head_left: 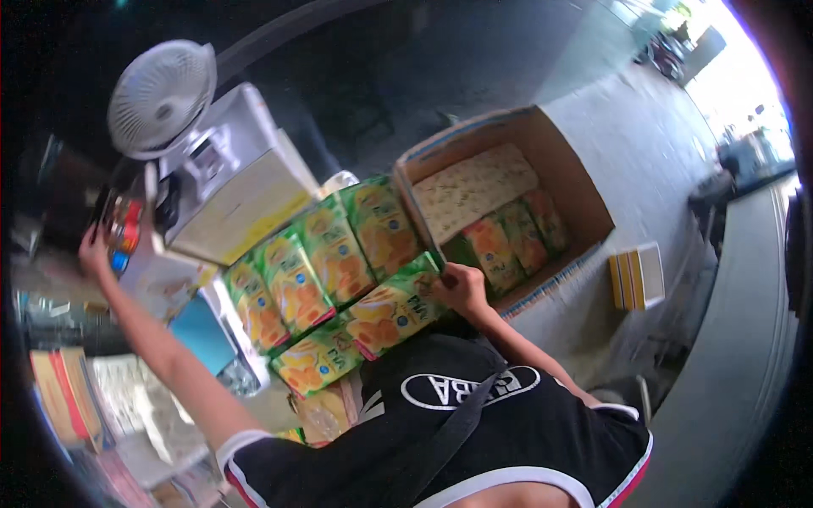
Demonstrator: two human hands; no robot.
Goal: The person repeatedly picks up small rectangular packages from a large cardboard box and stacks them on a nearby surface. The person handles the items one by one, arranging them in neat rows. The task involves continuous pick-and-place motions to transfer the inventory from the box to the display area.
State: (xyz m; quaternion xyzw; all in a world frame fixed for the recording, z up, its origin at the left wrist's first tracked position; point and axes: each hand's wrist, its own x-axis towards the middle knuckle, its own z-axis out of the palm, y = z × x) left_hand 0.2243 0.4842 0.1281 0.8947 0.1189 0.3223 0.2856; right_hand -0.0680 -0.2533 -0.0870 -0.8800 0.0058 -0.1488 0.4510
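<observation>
Right hand [461,289] pinches the end of a green snack packet [394,311], its length slanting down-left, away from the cardboard carton [569,182]; left hand [95,252], farther off, grip unclear.

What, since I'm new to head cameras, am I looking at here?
No machine here: a person works bare-handed. The single picture comes from a camera worn on their head, looking down; its wide fisheye lens bends straight edges. In front of the black shirt lie green packs in two rows, beside an open cardboard box with more packs inside. The right hand is at the end of a front-row pack and seems to pinch it. The left hand is stretched out to small red and blue items; whether it grips any is unclear.
</observation>
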